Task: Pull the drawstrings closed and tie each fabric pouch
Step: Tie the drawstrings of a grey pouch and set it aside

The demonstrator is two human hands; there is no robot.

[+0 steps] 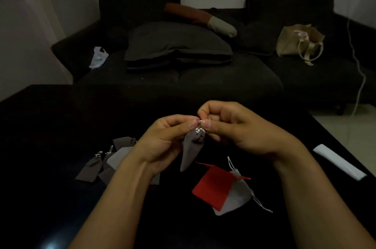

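Above the near middle of the dark worktop (pixel 61 126) hangs a grey-brown pouch (pixel 191 149), neck already gathered. The left hand (pixel 162 142) and right hand (pixel 234 126) each have a tight pinching grip on the pale drawstring (pixel 198 129) at its top, so the knot seems the step in hand. Next it likely needs cinching down. Tied pouches (pixel 101 163) lie left; a red pouch (pixel 213 185) and a light grey pouch (pixel 237 197), near right, look open

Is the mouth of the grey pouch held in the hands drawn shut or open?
Drawn shut: the grey fabric pouch bunches to a gathered neck where both hands pinch its silver drawstring.
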